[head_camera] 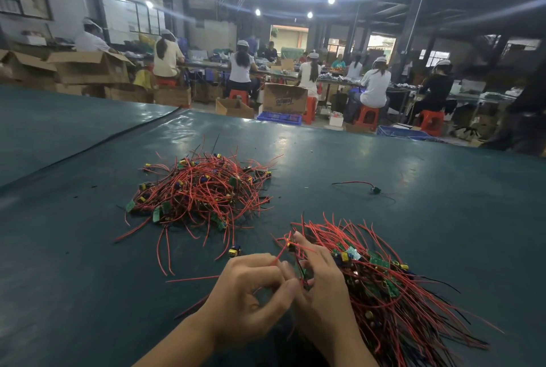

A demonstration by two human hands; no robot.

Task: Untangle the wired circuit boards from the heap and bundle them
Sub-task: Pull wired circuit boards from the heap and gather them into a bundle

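A tangled heap [204, 189] of red-wired small green circuit boards lies on the dark green table [384, 159], ahead and left of centre. A second, straighter bundle [381, 272] of wired boards fans out at the lower right. My left hand [251, 292] pinches a thin red wire [280, 254] between thumb and fingers. My right hand [320, 287] touches it, index finger stretched along the bundle's left edge, with its other fingers curled at the wires. What my right fingers hold underneath is hidden.
One loose piece with a red and black wire [359, 185] lies alone at the right. A stray board with a yellow part [235, 250] sits just beyond my left hand. Past the table's far edge, seated workers, cardboard boxes [285, 97] and red stools [366, 118] fill the hall.
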